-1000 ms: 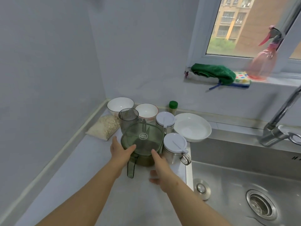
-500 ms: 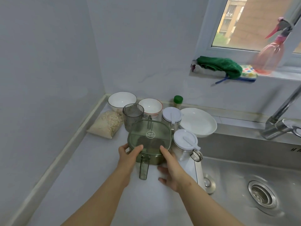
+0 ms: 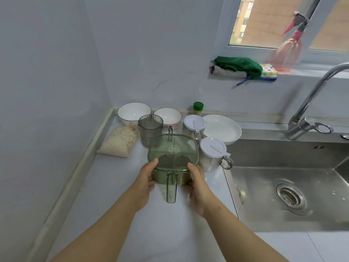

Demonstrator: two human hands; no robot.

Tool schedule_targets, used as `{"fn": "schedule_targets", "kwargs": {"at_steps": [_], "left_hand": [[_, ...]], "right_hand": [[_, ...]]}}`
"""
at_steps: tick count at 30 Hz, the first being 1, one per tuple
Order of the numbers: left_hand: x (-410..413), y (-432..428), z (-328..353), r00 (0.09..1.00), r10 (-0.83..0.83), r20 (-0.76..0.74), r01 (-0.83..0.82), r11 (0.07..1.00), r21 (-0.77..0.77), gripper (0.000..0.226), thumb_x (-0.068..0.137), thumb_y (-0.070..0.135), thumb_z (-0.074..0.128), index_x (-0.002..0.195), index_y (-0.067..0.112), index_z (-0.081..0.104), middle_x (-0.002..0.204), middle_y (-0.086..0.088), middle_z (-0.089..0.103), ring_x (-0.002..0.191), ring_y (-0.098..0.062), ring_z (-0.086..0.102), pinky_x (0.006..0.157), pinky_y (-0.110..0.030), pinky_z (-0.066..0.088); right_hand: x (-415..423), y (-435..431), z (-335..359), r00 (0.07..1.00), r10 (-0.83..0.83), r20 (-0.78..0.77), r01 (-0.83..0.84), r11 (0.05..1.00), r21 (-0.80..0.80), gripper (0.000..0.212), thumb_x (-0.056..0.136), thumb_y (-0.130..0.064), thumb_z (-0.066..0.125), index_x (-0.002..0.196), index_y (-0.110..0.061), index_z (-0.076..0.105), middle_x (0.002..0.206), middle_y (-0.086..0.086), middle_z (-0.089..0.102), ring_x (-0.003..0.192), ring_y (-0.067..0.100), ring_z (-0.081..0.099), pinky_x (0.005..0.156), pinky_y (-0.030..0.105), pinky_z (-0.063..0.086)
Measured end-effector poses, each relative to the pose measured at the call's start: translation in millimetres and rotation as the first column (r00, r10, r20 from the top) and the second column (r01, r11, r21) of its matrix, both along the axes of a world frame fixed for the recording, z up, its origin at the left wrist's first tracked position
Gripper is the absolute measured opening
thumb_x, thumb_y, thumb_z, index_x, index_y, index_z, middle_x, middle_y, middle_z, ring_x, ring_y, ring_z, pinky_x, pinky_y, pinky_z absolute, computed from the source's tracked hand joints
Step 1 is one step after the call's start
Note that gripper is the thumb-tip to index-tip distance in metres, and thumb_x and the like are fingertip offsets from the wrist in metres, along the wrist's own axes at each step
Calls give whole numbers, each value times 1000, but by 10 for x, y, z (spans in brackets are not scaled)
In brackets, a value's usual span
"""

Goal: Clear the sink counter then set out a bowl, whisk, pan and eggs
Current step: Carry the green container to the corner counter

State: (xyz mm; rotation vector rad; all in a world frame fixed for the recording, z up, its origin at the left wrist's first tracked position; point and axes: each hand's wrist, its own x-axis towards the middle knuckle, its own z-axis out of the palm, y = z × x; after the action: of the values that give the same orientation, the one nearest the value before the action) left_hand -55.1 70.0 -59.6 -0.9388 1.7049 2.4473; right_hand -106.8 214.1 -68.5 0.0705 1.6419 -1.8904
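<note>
1. My left hand and right hand grip the green container by its sides, thumbs up on the lid rim; I judge clearing is only starting; I cannot tell whether it is lifted off the counter.
2. Just behind it stand the near jar, far jar, cup and oats bag; none is cleared.
3. By the wall sit the left bowl, right bowl and plate; I see no whisk, pan or eggs; all the setting out is left.
</note>
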Motion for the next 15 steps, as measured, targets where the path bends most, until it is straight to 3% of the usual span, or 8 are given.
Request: {"fn": "schedule_targets", "kwargs": {"at_steps": [2,5,7,10,13,15], "left_hand": [[25,-15,-7,1000,-16,-27,16,1000,7,26,93,46,43,110,30,55,115,-2,63,101,-18,58,87,-25,40],[66,-34,-34,999,-13,-44,13,1000,14,26,94,41,44,114,27,54,122,-7,61,115,-24,56,99,-32,41],[104,-31,-28,999,-5,-49,6,1000,6,40,93,38,47,128,19,47,126,-12,59,114,-27,57,92,-31,46],[157,-32,-42,999,3,-42,-4,1000,-29,48,92,37,48,132,11,45,125,-16,59,106,-26,59,71,-25,48],[244,27,-36,997,-24,-72,20,998,-68,48,85,42,54,122,11,51,117,-14,62,96,-23,61,69,-26,46],[300,103,-10,995,-40,-89,32,995,-92,40,76,45,58,105,17,56,105,-9,64,86,-18,61,69,-26,45]], "right_hand": [[68,2,-41,1000,-1,-25,0,1000,-8,95,58,-68,63,140,-35,28,141,-8,46,129,13,43,109,37,32],[174,1,-87,998,-35,-51,34,999,-29,69,79,-54,59,139,-34,30,136,-4,50,125,14,46,112,41,31],[218,-4,-71,997,-56,-56,55,998,-24,78,70,-58,61,137,-34,30,135,-4,51,125,15,46,112,41,31],[322,-10,-30,993,-112,-32,111,993,-32,85,59,-60,61,134,-33,32,130,-4,52,123,15,46,111,39,31],[474,42,-54,981,-194,-23,192,979,-69,78,60,-55,62,129,-30,37,113,-6,58,110,13,52,102,32,38],[554,112,-53,971,-240,-17,238,968,-75,82,53,-57,65,126,-31,39,103,-8,58,101,14,53,92,30,39]]}}
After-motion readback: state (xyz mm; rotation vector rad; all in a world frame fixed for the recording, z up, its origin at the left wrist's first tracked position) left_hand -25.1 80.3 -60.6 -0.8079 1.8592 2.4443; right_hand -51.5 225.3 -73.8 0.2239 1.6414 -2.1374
